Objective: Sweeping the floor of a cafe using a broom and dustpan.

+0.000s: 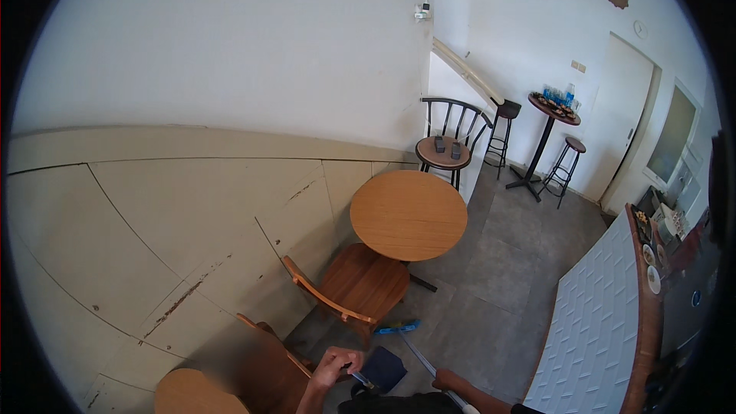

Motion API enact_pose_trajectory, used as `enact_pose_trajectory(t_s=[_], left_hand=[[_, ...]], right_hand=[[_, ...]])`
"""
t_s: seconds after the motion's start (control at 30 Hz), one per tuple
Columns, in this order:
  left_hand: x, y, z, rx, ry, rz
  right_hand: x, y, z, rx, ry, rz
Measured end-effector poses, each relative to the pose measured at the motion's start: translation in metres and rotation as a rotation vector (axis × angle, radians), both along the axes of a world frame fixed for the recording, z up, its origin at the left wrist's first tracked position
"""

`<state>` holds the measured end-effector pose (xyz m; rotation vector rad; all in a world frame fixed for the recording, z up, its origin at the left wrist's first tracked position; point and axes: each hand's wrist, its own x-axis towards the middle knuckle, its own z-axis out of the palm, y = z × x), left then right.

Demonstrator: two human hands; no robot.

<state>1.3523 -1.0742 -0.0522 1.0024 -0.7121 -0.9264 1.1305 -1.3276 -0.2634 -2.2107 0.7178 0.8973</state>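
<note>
My left hand is closed around the handle of a dark blue dustpan, low in front of me. My right hand grips the pale stick of a broom. Its bright blue head is down by the floor, just beyond the dustpan and beside a leg of the wooden chair. A small gap separates the broom head from the dustpan in this view. The dustpan's handle is partly covered by my fingers.
A round wooden table stands past the chair. Another brown chair and a round tabletop are near my left. A white-tiled counter runs along the right. Farther off are a black chair, a high table and stools.
</note>
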Motion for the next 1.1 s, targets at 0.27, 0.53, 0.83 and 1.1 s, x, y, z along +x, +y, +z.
enact_pose_trajectory(t_s=[0.27,0.53,0.83,1.1], left_hand=[[0.000,-0.001,0.011,-0.020,0.000,0.143],[-0.002,-0.008,0.009,0.000,0.067,0.081],[-0.001,-0.006,0.005,-0.001,0.102,-0.019],[0.001,-0.002,0.004,0.000,0.143,-0.023]], right_hand=[[-0.002,-0.025,0.054,0.042,-0.040,-0.161],[0.039,-0.038,0.048,-0.035,-0.128,-0.126],[0.059,-0.037,0.044,-0.102,-0.148,-0.084],[0.056,-0.026,0.040,-0.034,-0.169,-0.086]])
